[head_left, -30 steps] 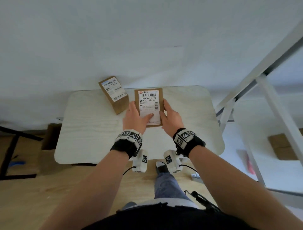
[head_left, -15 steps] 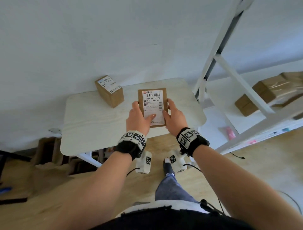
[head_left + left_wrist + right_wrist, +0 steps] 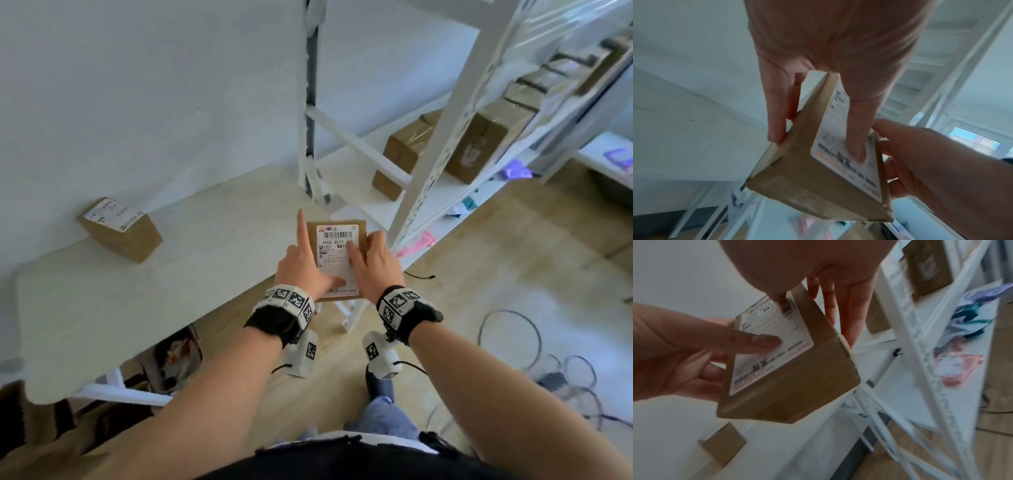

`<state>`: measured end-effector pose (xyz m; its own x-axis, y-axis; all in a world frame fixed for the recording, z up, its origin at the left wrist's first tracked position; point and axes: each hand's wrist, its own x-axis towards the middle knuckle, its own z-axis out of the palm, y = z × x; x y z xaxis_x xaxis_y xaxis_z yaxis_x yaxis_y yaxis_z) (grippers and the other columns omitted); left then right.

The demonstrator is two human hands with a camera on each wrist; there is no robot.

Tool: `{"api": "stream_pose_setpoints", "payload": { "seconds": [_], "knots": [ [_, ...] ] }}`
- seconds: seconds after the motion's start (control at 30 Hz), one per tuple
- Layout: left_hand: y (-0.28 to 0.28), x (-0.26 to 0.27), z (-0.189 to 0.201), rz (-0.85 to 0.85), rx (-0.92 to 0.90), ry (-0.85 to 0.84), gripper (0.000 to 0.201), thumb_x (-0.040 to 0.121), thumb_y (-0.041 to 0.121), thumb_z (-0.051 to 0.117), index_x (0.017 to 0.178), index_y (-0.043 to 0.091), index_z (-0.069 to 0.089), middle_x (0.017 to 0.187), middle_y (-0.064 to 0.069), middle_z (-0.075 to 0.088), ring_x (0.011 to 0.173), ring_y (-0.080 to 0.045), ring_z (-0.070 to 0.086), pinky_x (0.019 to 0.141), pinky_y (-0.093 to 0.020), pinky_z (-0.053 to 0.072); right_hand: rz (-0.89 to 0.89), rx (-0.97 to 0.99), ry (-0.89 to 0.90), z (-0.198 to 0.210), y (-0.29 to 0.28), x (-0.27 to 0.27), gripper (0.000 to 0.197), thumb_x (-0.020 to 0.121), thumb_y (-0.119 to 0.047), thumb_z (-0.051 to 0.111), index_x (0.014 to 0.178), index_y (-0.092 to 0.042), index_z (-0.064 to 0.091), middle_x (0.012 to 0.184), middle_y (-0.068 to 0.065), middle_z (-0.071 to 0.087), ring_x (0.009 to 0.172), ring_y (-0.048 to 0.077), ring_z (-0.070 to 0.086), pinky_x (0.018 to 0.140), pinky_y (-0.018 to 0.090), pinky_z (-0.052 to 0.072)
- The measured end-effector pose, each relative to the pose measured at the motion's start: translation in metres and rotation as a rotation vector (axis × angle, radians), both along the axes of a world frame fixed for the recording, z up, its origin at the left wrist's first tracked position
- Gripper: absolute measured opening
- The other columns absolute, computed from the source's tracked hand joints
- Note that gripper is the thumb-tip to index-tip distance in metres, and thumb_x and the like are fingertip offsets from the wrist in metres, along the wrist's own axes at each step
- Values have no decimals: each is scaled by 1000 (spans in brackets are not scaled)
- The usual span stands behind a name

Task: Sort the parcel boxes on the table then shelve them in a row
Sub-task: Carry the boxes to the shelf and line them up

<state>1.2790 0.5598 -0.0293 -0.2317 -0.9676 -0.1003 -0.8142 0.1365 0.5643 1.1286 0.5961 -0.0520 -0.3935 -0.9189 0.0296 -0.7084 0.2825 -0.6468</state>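
Note:
Both hands hold a small brown parcel box [image 3: 337, 240] with a white barcode label facing up, in the air beyond the table's right front corner. My left hand [image 3: 308, 263] presses its thumb on the label, index finger straight along the box's left edge. The left wrist view shows the box [image 3: 813, 186] pinched between thumb and fingers [image 3: 774, 129]. My right hand [image 3: 371, 250] grips the right side, thumb on the label. In the right wrist view its fingers [image 3: 846, 318] run under the box [image 3: 797, 386]. A second labelled box [image 3: 120, 228] lies on the table [image 3: 171, 291].
A white metal shelf rack [image 3: 428, 171] stands to the right of the table. Taped brown boxes [image 3: 407, 144] [image 3: 479, 144] sit in a row on its shelf. Cables [image 3: 513, 329] lie on the wooden floor. Cardboard [image 3: 174, 356] is stored under the table.
The box has left the tabletop and travelled right, toward the shelf rack, held by both hands. My view swung right, and my left index finger straightened.

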Motion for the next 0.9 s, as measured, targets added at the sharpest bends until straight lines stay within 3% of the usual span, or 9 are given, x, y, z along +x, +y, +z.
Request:
{"api": "stream_pose_setpoints", "payload": {
  "seconds": [0.1,0.2,0.27,0.47,0.6,0.7,0.8,0.83,0.9],
  "knots": [
    [13,-48,0,-126,-6,-36,135,64,48,88,151,32,-14,95,-1,61,80,-19,65,72,-36,59,-105,-5,21,-3,25,-46,37,100,-55,36,99,-18,35,85,2,61,64,23,59,60,36,50],
    [25,-98,0,-243,-7,-60,119,66,49,85,149,20,6,95,-1,67,79,-22,66,71,-35,58,-197,20,49,-13,48,-94,41,98,-61,31,96,-20,33,84,1,61,67,27,61,64,41,53],
    [32,-132,-2,-288,4,-84,109,68,50,83,144,21,12,93,-1,68,75,-24,67,69,-35,58,-225,40,48,-16,60,-126,40,98,-61,30,96,-22,32,83,0,62,68,28,63,66,44,55],
    [37,-237,-1,-314,14,-39,111,77,43,80,151,22,0,95,-2,62,79,-25,64,73,-32,54,-260,30,40,-15,63,-227,43,95,-68,26,96,-26,30,87,-2,63,69,26,66,65,47,58],
    [22,-295,0,-231,-2,21,108,79,31,79,150,31,-3,108,-9,63,93,-29,66,79,-36,55,-220,-3,-18,-6,44,-286,39,97,-62,34,101,-24,33,88,-5,60,72,24,65,62,39,55],
    [5,-328,1,-144,-7,35,106,83,26,75,150,35,-6,118,-14,61,99,-33,65,87,-44,55,-109,-61,-88,-1,17,-320,39,98,-59,37,119,-26,33,103,-4,63,81,24,66,70,41,57],
    [-8,-349,3,-61,-29,66,104,85,22,73,151,35,-7,126,-17,57,102,-35,65,88,-45,54,21,-70,-94,1,-17,-343,53,100,-54,36,144,-30,20,119,4,61,85,22,63,74,37,55],
    [-12,-353,4,-24,-25,72,105,86,21,73,152,34,-7,129,-18,55,104,-36,64,88,-45,53,61,-61,-94,1,-28,-347,54,101,-52,36,147,-31,17,119,3,60,84,21,62,72,35,53],
    [-19,-358,4,57,-9,95,105,87,20,72,154,31,-8,133,-18,52,107,-36,63,87,-43,50,138,-57,-90,-1,-50,-350,55,101,-53,37,147,-33,14,109,-5,60,81,20,62,78,41,53]
  ]
}}
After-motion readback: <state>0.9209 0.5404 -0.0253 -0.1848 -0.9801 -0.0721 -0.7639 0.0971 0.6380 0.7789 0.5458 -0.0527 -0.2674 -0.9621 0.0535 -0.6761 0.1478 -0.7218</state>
